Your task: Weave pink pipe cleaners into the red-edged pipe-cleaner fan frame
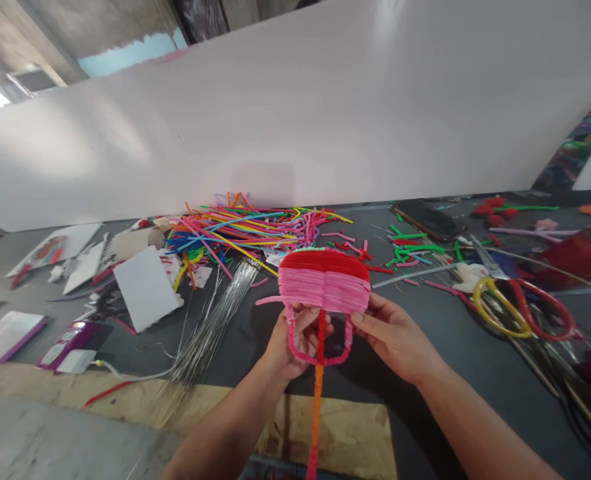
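Pink and red fuzzy panel (324,280) held above the dark table (235,353), pinched along its lower edge between your left hand (286,347) and right hand (400,333), forearms angled inward. Wrapping appears underway; the loose pink end (269,301) probably calls for winding in while one hand steadies.
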`<state>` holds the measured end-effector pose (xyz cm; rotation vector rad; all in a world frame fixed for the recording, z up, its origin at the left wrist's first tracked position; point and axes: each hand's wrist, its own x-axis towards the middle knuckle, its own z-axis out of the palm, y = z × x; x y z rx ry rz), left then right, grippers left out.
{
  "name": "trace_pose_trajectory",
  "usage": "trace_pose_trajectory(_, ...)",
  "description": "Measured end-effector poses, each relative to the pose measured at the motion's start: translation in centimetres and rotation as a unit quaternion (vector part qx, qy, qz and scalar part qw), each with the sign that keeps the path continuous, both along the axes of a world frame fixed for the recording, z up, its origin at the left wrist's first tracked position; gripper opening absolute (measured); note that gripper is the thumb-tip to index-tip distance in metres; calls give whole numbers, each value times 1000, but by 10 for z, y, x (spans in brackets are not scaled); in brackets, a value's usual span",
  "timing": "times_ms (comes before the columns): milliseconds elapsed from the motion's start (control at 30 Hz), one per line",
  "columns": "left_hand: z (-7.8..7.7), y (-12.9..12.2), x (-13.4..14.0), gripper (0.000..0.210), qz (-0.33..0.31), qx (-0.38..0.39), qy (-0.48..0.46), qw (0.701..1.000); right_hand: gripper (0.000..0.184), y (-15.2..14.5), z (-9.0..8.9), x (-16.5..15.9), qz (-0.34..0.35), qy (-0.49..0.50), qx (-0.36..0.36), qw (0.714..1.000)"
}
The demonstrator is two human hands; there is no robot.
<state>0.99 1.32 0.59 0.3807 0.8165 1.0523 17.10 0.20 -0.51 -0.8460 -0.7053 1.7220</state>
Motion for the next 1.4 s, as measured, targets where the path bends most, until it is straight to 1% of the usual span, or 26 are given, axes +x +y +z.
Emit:
trace_pose_trajectory(67,-1,-1,0,17,-4,15,3,1000,32,0,-1,-1,-21,-7,-5,1000)
trace_pose_trajectory(167,-4,-3,1,13,-14,35,5,999,37,1,0,-3,-39,1,-2,999)
trace_pose_trajectory(267,-6,-3,1,12,-25,36,8,999,40,1,3,-5,-50,18,5,999)
trace_pose_trajectory(333,-7,-2,2,13,-19,37,11,999,41,0,6,-6,-53,29,6,998)
trace_pose_trajectory(400,-7,-1,2,14,-7,41,13,999,38,0,7,-7,-49,46,-1,998)
trace_pose_trajectory(500,-6,0,2,15,5,47,12,999,29,-2,6,-9,-14,72,-21,997)
trace_pose_trajectory(567,-5,-1,2,15,-3,53,11,999,22,-4,3,-11,15,80,-42,996)
trace_pose_trajectory(633,-3,-2,4,15,-21,55,13,998,18,-5,-1,-13,25,78,-62,995)
trace_pose_trajectory(700,-2,-4,5,18,-29,48,13,998,19,-6,-3,-14,14,72,-78,994)
trace_pose_trajectory(767,-2,-5,6,20,-16,34,15,999,19,-6,-4,-15,-6,69,-84,994)
trace_pose_trajectory(867,-4,-5,6,22,-1,12,24,1000,18,-5,-2,-16,-19,74,-82,994)
trace_pose_trajectory(1033,-2,-5,7,28,-3,2,28,1000,16,-5,1,-16,-33,82,-79,993)
trace_pose_trajectory(1167,1,-6,9,31,-11,-7,21,1000,16,-5,1,-15,-24,82,-83,993)
trace_pose_trajectory(1400,2,-5,8,29,-34,-6,8,999,17,-4,-4,-13,3,76,-91,993)
